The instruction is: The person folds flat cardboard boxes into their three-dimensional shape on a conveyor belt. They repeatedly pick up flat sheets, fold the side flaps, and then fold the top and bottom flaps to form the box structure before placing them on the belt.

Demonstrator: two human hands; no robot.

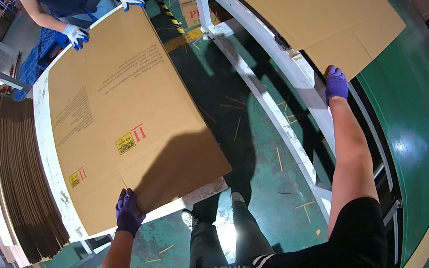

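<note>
A flattened cardboard carton (146, 106) with printed marks lies on a white-topped table (49, 146) at my left. My left hand (129, 211), in a purple glove, rests at its near edge with fingers stretched over the board. On the right, my right hand (336, 83), also purple-gloved, closes on the near corner of another cardboard sheet (312, 2), which lies on the green conveyor belt (404, 100). The thumb side of that hand is partly hidden. Across the table, a co-worker's white-and-blue gloved hands (76, 35) touch the carton's far edge.
Many folded cardboard sheets (23, 173) stand stacked left of the table. A grey metal frame (268, 50) runs along the conveyor's near side. Between table and frame is a green floor (280, 214) with scattered strips. A cardboard box (189, 9) and yellow-black tape are farther back.
</note>
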